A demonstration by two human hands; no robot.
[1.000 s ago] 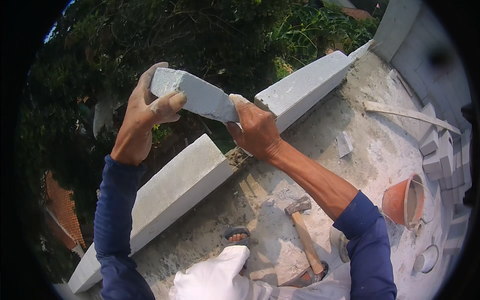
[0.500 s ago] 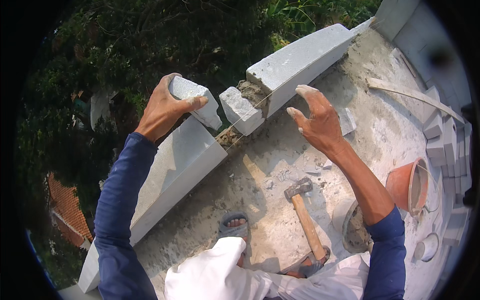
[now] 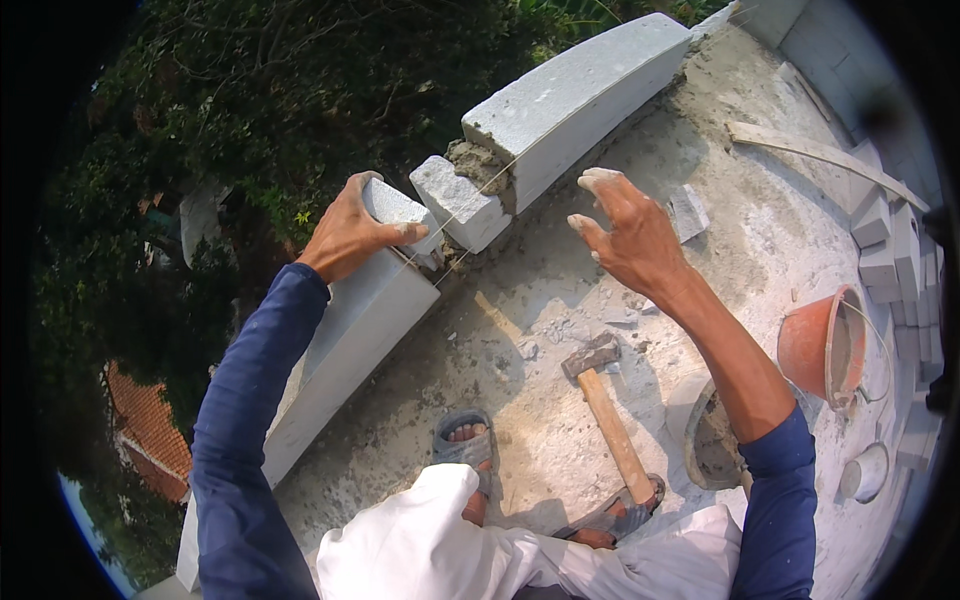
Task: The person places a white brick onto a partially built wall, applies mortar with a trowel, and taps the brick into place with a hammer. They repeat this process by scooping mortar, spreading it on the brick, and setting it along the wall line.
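Note:
My left hand grips a broken piece of light grey block, thumb on the near face. The piece sits low at the gap in the block row, above the end of the long left block. Just right of it stands a small rough block piece, with grey mortar between it and the long right block. A taut string runs along the row's near edge. Over the floor, my right hand hovers with fingers apart, holding nothing.
A hammer lies by my sandalled feet among block chips. At right stand a mortar bucket, an orange bucket, a small pail and stacked blocks. A wooden strip lies behind. Trees drop away beyond the row.
My left hand has lowered the broken block piece into the gap, closer to the small rough piece. My right hand stays raised and empty. The view has shifted slightly.

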